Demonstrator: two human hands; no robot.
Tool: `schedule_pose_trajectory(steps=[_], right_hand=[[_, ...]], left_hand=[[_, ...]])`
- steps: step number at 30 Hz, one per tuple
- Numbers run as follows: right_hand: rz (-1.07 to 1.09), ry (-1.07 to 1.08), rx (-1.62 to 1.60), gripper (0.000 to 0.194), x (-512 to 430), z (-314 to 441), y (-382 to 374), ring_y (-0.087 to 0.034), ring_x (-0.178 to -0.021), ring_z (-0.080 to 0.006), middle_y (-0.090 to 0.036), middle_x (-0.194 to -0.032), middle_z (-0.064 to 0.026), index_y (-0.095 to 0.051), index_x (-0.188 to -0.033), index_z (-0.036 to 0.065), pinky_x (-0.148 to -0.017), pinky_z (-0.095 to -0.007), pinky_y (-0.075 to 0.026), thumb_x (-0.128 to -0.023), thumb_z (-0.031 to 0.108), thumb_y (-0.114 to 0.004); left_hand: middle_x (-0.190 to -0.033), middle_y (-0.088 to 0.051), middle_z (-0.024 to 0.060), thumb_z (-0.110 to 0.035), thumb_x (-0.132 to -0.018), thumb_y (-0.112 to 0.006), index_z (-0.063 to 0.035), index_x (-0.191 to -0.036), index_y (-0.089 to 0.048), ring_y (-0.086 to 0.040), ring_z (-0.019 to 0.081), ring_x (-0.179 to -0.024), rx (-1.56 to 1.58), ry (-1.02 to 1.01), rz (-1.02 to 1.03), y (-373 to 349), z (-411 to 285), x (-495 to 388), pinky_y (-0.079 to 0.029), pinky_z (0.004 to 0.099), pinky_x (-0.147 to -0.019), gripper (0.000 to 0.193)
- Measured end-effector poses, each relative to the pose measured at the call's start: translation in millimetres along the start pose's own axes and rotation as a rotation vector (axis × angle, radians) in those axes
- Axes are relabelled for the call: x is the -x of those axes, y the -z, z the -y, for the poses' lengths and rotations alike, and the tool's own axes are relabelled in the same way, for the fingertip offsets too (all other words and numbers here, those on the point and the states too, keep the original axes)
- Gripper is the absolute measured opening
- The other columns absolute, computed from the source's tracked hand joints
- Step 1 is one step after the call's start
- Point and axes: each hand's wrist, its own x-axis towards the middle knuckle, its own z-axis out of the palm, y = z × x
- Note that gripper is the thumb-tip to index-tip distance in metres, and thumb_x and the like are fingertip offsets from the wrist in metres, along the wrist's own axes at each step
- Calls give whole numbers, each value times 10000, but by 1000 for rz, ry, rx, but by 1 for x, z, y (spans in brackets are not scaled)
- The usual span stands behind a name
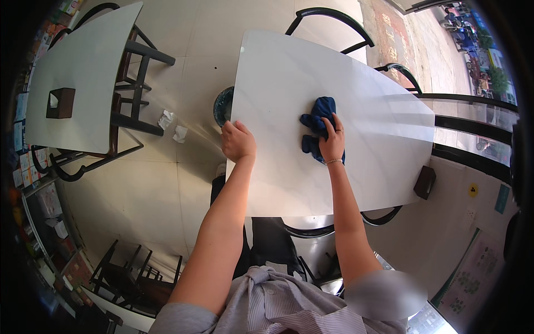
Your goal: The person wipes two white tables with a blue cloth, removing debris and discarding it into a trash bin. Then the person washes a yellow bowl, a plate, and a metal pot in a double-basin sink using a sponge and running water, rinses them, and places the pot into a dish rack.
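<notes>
My right hand [332, 142] presses a crumpled dark blue cloth [324, 107] onto the white marble-patterned tabletop [283, 179]. Part of the cloth bunches out to the left of the fingers, and some lies under the palm. At the table's left edge is my left hand [238, 142], its fingers curled inward over the rim. Whether it grips the edge or has something inside is hidden. Just beyond it, lower down, a dark round bin [222, 106] shows partly from under the tabletop.
Black-framed chairs [333, 16] surround the table. A brown tissue box [424, 182] stands at its right end by the wall. Leftward is another white table [83, 50] with a tissue box [61, 102]. Crumpled tissues [166, 120] lie on the tiled floor [125, 196].
</notes>
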Motion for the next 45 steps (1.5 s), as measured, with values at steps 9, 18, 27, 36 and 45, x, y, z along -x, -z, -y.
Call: schedule_pose_trajectory(steps=[9, 18, 27, 36, 45], right_hand=[[-320, -528, 32, 417, 73, 0, 6, -512, -1149, -391, -485, -1352, -193, -655, -1118, 133, -946, -437, -438, -702, 160, -631], [43, 147, -129, 537, 59, -6, 15, -559, -1153, -279, -547, -1303, -81, -663, -1057, 198, -918, -375, -487, -558, 3, -700], [-202, -267, -60, 497, 69, -8, 10, -567, -1129, -322, -566, -1282, -95, -661, -1056, 153, -921, -401, -483, -596, -36, -651], [74, 279, -148, 557, -59, -63, 11, -571, -1119, -284, -559, -1295, -70, -637, -1097, 187, -881, -363, -504, -585, -30, -671], [-15, 139, -190, 463, 66, -3, 21, -582, -1144, -281, -577, -1261, -80, -690, -964, 192, -937, -415, -484, -549, -10, -708]], left_hand=[[-1071, -595, 111, -341, -968, -391, -47, -1094, -498, -581, 305, -1004, -87, -3, -8, -5, 0, 2, -500, 442, -773, 338], [-1087, -607, 137, -354, -983, -352, -46, -1111, -474, -604, 348, -990, -141, 21, 61, -2, -1, 0, -510, 487, -752, 356], [-1093, -598, 122, -353, -982, -329, -55, -1079, -465, -608, 343, -976, -197, 67, 54, 0, -9, 2, -505, 489, -722, 341], [-1105, -606, 115, -351, -970, -357, -69, -1126, -464, -604, 339, -992, -203, 51, 10, -4, -5, 0, -509, 485, -713, 340], [-1123, -602, 86, -345, -971, -371, -78, -1149, -458, -602, 318, -981, -212, 79, 85, -2, -7, -2, -518, 475, -708, 332]])
